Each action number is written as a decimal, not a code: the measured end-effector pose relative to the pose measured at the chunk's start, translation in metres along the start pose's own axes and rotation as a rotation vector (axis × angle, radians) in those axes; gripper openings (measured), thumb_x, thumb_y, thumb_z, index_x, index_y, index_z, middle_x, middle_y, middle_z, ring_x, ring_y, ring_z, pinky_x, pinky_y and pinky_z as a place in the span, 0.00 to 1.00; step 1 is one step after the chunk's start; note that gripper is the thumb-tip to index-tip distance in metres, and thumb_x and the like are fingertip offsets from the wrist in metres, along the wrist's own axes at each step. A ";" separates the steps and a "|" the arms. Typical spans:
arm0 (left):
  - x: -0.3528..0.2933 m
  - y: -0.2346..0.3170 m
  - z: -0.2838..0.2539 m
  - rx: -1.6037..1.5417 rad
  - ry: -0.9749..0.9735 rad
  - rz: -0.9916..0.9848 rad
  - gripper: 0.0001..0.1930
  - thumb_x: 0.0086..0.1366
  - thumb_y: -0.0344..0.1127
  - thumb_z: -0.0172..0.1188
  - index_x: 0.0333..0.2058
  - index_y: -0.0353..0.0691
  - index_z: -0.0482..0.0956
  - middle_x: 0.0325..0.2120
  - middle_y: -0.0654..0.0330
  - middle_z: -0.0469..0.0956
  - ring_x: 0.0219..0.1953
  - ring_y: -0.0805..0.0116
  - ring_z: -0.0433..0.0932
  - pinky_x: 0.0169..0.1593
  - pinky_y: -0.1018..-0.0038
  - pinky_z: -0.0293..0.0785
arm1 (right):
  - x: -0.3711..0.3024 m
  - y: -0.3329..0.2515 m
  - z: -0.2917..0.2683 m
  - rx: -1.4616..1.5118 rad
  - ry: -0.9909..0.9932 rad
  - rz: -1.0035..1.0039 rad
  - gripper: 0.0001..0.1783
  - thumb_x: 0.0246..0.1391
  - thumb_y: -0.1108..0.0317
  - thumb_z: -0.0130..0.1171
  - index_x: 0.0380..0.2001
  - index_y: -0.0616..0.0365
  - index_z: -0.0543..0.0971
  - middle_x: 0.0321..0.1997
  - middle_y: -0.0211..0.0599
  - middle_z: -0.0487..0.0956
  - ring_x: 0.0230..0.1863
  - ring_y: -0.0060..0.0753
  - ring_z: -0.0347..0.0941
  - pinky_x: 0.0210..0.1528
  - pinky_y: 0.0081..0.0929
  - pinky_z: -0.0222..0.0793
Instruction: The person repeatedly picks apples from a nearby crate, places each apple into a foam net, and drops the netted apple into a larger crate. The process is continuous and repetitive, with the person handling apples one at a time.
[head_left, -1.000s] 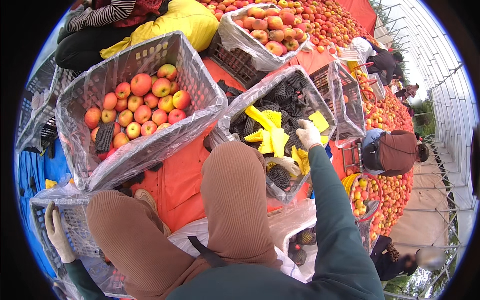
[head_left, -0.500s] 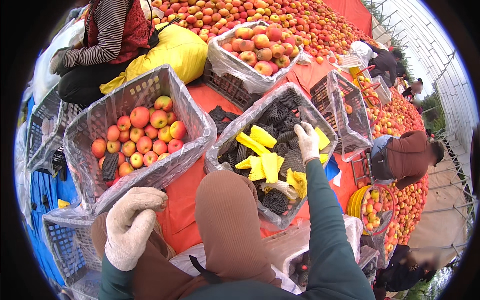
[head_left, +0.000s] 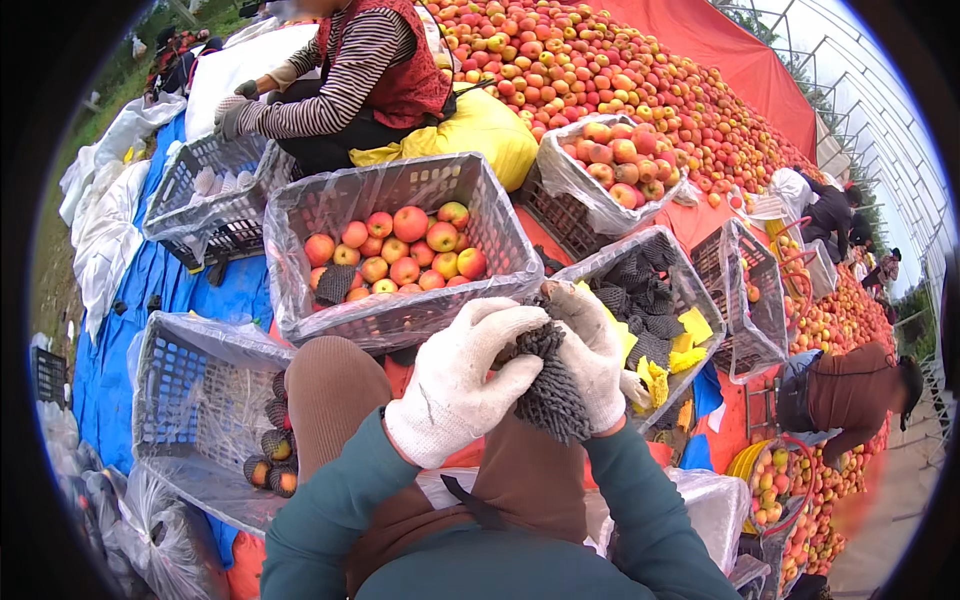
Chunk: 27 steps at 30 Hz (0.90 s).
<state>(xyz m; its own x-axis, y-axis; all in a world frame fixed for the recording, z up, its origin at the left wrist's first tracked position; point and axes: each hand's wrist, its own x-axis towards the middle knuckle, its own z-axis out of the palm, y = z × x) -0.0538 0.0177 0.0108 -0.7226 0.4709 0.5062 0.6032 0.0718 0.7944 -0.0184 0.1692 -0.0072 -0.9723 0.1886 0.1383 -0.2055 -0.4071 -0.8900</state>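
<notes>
Your left hand (head_left: 462, 375) and right hand (head_left: 592, 362) meet near the centre of the frame, above your knees. The fingers of both are curled and gripping a dark mesh sleeve (head_left: 554, 392), its lower end hanging below them. Whether anything sits inside it cannot be told; the gloves cover the upper part.

Step in hand, as judged: working the sleeve between both hands. The next move appears to call for a steady pinch on one side while you spread the mesh with the other, without snagging glove fabric.

Noted around you: loose apples (head_left: 404, 271) in the lined crate (head_left: 400, 326), above and left of your hands; further sleeves (head_left: 645, 300), dark and yellow, in the bin (head_left: 694, 285) right of centre; netted apples (head_left: 283, 480) in the basket (head_left: 165, 400) at left.
</notes>
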 end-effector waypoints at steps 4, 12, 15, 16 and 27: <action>-0.037 0.000 -0.030 -0.363 0.019 -0.410 0.11 0.55 0.26 0.57 0.39 0.36 0.72 0.29 0.61 0.73 0.30 0.72 0.73 0.35 0.78 0.71 | -0.022 0.014 0.009 -0.200 -0.115 0.074 0.25 0.48 0.82 0.50 0.53 0.66 0.64 0.53 0.39 0.67 0.55 0.29 0.63 0.56 0.25 0.60; -0.085 -0.012 -0.041 -0.803 0.106 -0.577 0.03 0.57 0.25 0.53 0.28 0.36 0.68 0.27 0.64 0.72 0.27 0.81 0.67 0.33 0.83 0.66 | -0.041 0.032 0.026 -0.377 -0.332 0.183 0.14 0.43 0.81 0.53 0.37 0.66 0.71 0.45 0.40 0.70 0.44 0.27 0.69 0.44 0.21 0.67; -0.087 -0.006 -0.051 -0.944 0.067 -0.578 0.03 0.57 0.26 0.52 0.28 0.36 0.67 0.30 0.61 0.71 0.26 0.81 0.66 0.32 0.82 0.66 | -0.044 0.046 0.029 0.043 -0.223 0.234 0.08 0.47 0.78 0.53 0.33 0.64 0.69 0.45 0.44 0.70 0.44 0.34 0.70 0.47 0.29 0.68; -0.086 -0.004 -0.056 -0.985 0.013 -0.674 0.04 0.56 0.27 0.53 0.30 0.37 0.67 0.31 0.60 0.72 0.26 0.80 0.67 0.32 0.82 0.67 | -0.044 0.051 0.031 0.139 -0.244 0.249 0.08 0.48 0.77 0.54 0.33 0.64 0.68 0.45 0.46 0.70 0.44 0.36 0.70 0.48 0.31 0.69; -0.083 -0.027 -0.071 -0.709 -0.387 -0.482 0.12 0.48 0.29 0.63 0.31 0.31 0.73 0.36 0.56 0.74 0.37 0.70 0.71 0.42 0.74 0.66 | -0.027 0.080 0.043 0.825 0.065 0.598 0.10 0.57 0.61 0.45 0.32 0.55 0.69 0.25 0.34 0.70 0.28 0.34 0.70 0.34 0.31 0.70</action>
<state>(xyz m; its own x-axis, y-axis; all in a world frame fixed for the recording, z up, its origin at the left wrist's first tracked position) -0.0341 -0.0858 -0.0288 -0.6013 0.7987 0.0238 -0.1704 -0.1573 0.9727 -0.0137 0.0933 -0.0640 -0.9380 -0.2095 -0.2763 0.2752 -0.9345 -0.2258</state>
